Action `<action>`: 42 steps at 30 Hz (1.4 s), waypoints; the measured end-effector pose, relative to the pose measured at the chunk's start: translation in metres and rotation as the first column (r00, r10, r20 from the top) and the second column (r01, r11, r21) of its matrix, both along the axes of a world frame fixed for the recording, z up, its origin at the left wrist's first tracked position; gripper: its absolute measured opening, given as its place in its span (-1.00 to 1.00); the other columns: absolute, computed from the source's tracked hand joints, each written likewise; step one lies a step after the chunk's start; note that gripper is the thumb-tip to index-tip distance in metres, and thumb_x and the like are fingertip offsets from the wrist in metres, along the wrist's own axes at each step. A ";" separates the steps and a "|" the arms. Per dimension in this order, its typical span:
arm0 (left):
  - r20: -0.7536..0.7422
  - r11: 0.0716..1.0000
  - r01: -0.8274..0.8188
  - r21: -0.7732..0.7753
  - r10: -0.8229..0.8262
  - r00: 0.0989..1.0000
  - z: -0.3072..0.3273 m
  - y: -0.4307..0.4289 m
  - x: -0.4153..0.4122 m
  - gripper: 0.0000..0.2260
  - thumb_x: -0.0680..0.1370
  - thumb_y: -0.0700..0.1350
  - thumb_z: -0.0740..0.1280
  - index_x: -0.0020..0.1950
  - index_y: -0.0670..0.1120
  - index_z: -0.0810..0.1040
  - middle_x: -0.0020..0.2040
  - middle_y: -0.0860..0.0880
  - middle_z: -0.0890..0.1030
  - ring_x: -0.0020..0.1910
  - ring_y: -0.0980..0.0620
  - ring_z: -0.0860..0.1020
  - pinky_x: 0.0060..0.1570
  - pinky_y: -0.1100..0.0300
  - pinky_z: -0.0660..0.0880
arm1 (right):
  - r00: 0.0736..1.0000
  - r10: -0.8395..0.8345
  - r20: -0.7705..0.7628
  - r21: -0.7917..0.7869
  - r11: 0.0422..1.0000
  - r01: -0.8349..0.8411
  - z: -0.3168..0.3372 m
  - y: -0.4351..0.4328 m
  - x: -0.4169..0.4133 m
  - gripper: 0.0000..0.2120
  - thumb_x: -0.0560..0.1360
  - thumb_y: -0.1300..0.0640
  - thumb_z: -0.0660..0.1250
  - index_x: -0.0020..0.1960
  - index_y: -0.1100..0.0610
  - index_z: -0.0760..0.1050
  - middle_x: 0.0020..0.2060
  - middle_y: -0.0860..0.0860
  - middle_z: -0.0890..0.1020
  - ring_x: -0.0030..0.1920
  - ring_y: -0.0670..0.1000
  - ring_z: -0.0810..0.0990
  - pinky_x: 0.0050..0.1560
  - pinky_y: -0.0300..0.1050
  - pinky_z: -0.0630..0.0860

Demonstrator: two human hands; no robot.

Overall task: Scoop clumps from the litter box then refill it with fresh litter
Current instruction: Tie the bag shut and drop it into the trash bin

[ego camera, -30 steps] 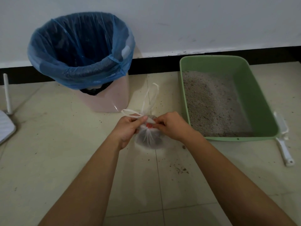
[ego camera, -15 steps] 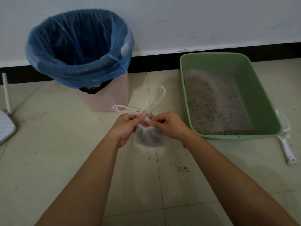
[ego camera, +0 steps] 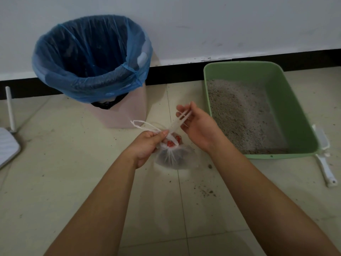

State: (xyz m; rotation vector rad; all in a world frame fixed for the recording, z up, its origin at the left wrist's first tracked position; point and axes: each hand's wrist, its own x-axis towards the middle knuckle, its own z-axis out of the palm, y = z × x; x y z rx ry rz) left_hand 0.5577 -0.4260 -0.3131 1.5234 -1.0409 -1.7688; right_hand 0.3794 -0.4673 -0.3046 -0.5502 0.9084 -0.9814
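A small clear plastic bag (ego camera: 175,157) with dark clumps inside sits on the tiled floor, its neck gathered. My left hand (ego camera: 145,145) pinches the gathered neck and one handle loop. My right hand (ego camera: 197,124) is raised above and to the right, with the other handle strip stretched across its fingers. The green litter box (ego camera: 287,108) stands to the right, holding grey litter. A white scoop (ego camera: 324,163) lies on the floor against the box's right front corner.
A pink bin (ego camera: 127,111) lined with a blue bag (ego camera: 88,58) stands at the back left by the wall. A white object (ego camera: 7,148) lies at the left edge. Spilled litter grains (ego camera: 206,192) dot the tiles in front.
My right hand has left the bag's neck and moved up and right, drawing one handle strip taut. My left hand keeps its pinch on the neck.
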 end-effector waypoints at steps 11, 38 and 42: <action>-0.313 0.973 -0.175 0.152 0.215 0.925 -0.004 0.000 -0.004 -0.69 0.68 0.04 0.08 -0.25 0.02 0.35 -0.11 -0.03 0.69 -0.10 0.05 0.56 -0.23 0.16 0.30 | 0.824 -0.429 0.369 0.313 0.893 0.324 0.014 0.009 -0.005 -0.59 0.68 0.02 0.06 -0.30 0.08 0.41 -0.53 -0.08 0.26 -0.50 -0.08 0.33 -0.27 -0.13 0.44; 0.320 0.926 -0.164 -0.339 0.277 0.906 0.003 -0.002 0.015 -0.64 0.36 -0.37 0.51 -0.31 -0.11 0.34 -0.23 -0.06 0.69 -0.22 0.13 0.67 -0.19 0.33 0.54 | 0.318 0.378 -0.870 0.035 0.689 -0.724 -0.012 0.011 -0.023 -0.57 0.51 0.07 0.44 0.36 -0.01 0.47 -0.13 -0.04 0.64 -0.21 -0.14 0.61 -0.22 -0.32 0.51; 0.381 0.875 -0.272 -0.399 0.429 0.819 -0.013 0.007 0.003 -0.74 0.33 -0.25 0.53 -0.25 -0.06 0.45 -0.25 0.01 0.66 -0.31 0.19 0.60 -0.26 0.39 0.49 | 0.324 0.388 -0.863 0.055 0.710 -0.702 -0.017 0.013 -0.019 -0.57 0.47 0.08 0.48 0.32 -0.02 0.51 -0.15 0.02 0.69 -0.20 -0.07 0.65 -0.27 -0.33 0.53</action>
